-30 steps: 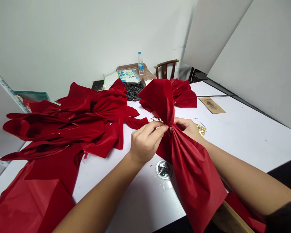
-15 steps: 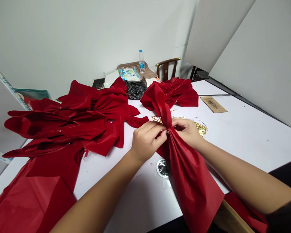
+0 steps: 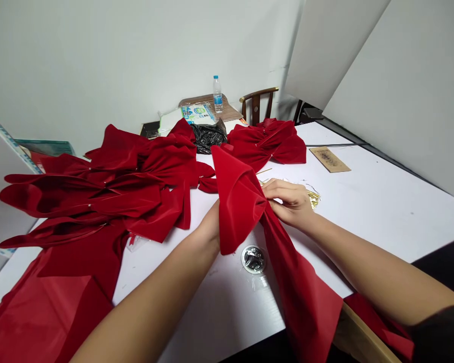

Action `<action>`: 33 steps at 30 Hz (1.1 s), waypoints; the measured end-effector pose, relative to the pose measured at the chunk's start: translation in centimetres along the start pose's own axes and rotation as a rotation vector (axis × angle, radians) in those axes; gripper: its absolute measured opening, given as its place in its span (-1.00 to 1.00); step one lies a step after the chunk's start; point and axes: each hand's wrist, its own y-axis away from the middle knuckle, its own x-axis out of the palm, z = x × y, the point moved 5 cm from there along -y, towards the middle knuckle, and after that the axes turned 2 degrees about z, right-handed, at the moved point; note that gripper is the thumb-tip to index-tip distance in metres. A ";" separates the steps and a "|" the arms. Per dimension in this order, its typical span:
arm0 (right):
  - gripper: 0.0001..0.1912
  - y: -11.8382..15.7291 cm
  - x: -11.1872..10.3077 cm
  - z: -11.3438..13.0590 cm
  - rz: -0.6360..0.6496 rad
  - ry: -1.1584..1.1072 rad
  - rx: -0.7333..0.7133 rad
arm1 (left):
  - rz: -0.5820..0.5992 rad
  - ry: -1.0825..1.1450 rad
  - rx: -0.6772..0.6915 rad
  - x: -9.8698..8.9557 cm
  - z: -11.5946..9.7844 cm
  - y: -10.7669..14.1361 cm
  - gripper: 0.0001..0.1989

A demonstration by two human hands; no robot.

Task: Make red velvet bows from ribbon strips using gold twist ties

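A red velvet fabric bow (image 3: 239, 209), gathered tight at its middle, is held up over the table. My right hand (image 3: 293, 202) pinches it at the gather with closed fingers. The bow's upper half fans out toward the left and covers most of my left hand (image 3: 212, 226); only the wrist and back edge show, and its fingers are hidden. The lower half hangs down past the table's front edge, its smoother, paler red side partly turned out. Behind my right hand lies a bundle of gold twist ties (image 3: 314, 199), partly covered.
A heap of gathered red bows (image 3: 136, 189) fills the table's left side, with flat red fabric (image 3: 41, 307) in front. More bows (image 3: 276, 143) lie at the back beside a black plastic bag (image 3: 209, 137). A cardboard piece (image 3: 330, 159) sits right; a water bottle (image 3: 217, 96) stands behind.
The bow's upper half has swung left and down, turning its velvet side toward me and covering my left hand. My right hand stays at the gather.
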 end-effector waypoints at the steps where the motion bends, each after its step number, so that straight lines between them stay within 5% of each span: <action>1: -0.75 0.0 0.1 0.0 0.005 -0.010 0.008 | 0.025 0.000 -0.026 0.0 0.0 -0.1 -0.68; 5: -0.89 0.0 0.1 -0.6 -0.067 -0.087 0.216 | 0.078 -0.195 0.034 -0.2 -1.3 0.2 -0.77; 7: -0.98 0.3 0.1 -1.2 -0.139 -0.192 0.396 | -0.007 -0.467 0.265 -0.7 -2.7 0.6 -0.87; 11: -0.80 1.0 0.8 -1.9 -0.200 -0.431 0.619 | -0.137 -0.970 0.779 -0.4 -4.1 2.1 -0.78; 17: -0.75 1.4 1.5 -1.9 -0.143 -0.520 0.687 | -0.122 -1.067 1.067 -0.1 -3.9 2.8 -0.85; 27: -0.77 0.7 1.5 -1.6 -0.034 -0.340 0.581 | -0.123 -1.219 1.241 0.0 -4.2 3.5 -0.89; 33: -0.75 0.2 1.1 -1.2 -0.013 -0.196 0.479 | -0.118 -1.039 0.989 -0.1 -3.7 2.6 -0.88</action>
